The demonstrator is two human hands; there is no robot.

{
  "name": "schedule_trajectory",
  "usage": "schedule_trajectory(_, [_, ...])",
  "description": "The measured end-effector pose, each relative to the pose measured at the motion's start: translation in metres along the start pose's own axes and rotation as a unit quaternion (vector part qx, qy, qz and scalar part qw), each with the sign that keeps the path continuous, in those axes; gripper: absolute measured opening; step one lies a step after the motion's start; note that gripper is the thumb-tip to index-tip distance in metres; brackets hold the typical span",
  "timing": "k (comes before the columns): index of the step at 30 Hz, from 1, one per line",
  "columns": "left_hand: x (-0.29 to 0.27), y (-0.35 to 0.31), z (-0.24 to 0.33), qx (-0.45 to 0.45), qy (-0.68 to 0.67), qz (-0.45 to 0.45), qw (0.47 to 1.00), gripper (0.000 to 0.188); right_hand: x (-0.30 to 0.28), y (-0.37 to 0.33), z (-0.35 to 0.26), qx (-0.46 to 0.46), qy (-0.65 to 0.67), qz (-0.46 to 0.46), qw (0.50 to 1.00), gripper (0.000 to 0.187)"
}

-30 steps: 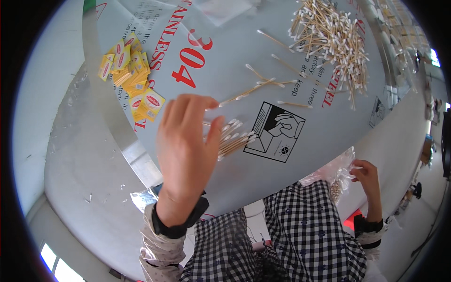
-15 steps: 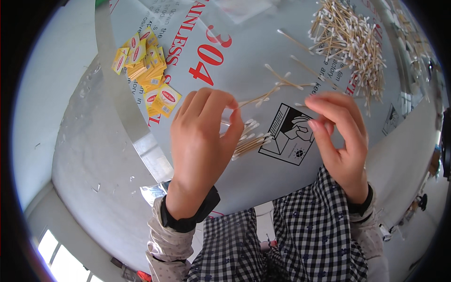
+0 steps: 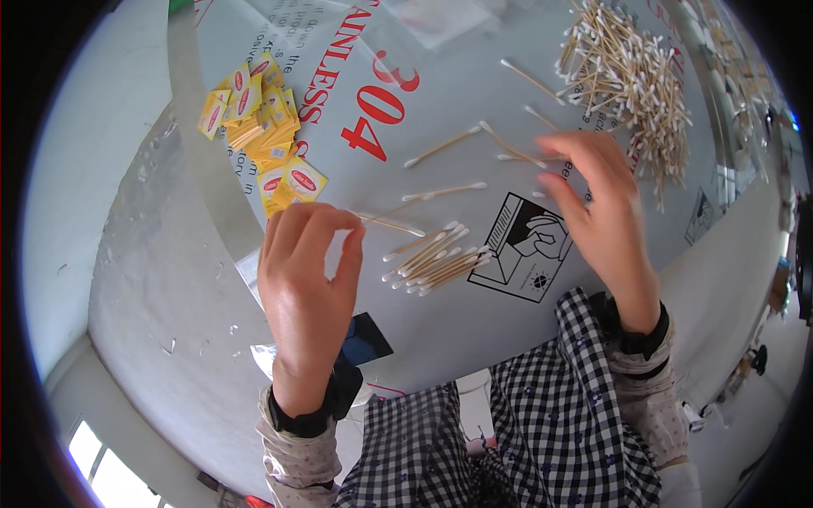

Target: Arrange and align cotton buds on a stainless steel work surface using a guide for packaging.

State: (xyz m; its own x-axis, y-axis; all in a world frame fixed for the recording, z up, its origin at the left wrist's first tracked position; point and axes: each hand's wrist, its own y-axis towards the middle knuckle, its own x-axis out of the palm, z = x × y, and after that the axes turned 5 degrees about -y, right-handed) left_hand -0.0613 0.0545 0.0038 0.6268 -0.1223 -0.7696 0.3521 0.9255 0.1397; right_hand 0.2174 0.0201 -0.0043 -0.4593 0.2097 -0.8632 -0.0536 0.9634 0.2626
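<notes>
My left hand (image 3: 309, 275) has its thumb and forefinger pinched around the end of a wooden cotton swab (image 3: 391, 224), which points right. Just right of it a small group of cotton swabs (image 3: 436, 261) lies side by side on the film-covered tabletop (image 3: 457, 330). My right hand (image 3: 605, 207) hovers farther right, thumb and forefinger apart around the end of a loose swab (image 3: 518, 158), without visibly gripping it. Other single swabs lie between the hands, including one (image 3: 445, 192) above the small group and another (image 3: 442, 146) farther back.
A large heap of cotton swabs (image 3: 627, 80) covers the far right. Yellow printed packets (image 3: 262, 118) are piled at the far left. A clear plastic piece (image 3: 436, 21) lies at the back. The table's metal edge (image 3: 212, 169) runs along the left.
My left hand has moved left and toward me, uncovering the small swab group. My right hand has shifted slightly left and away, its fingers reaching the loose swabs.
</notes>
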Motion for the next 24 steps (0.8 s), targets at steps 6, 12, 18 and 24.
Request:
schedule_trajectory(6, [0.005, 0.010, 0.003, 0.021, -0.019, -0.037, 0.999, 0.023, 0.007, 0.004, -0.016, 0.047, 0.055, -0.114, 0.991, 0.022])
schedule_trajectory(12, [0.001, -0.002, 0.012, 0.028, -0.039, -0.121, 0.991, 0.017, 0.010, -0.003, -0.026, 0.006, 0.105, -0.075, 0.992, 0.017])
schedule_trajectory(18, [0.007, 0.005, 0.018, 0.049, -0.057, -0.041, 0.996, 0.029, -0.001, -0.006, -0.003, 0.057, 0.122, -0.035, 0.990, 0.012])
schedule_trajectory(24, [0.023, 0.029, 0.015, 0.083, -0.035, -0.041, 0.995, 0.036, 0.003, 0.050, 0.025, -0.047, -0.031, 0.051, 0.997, 0.013])
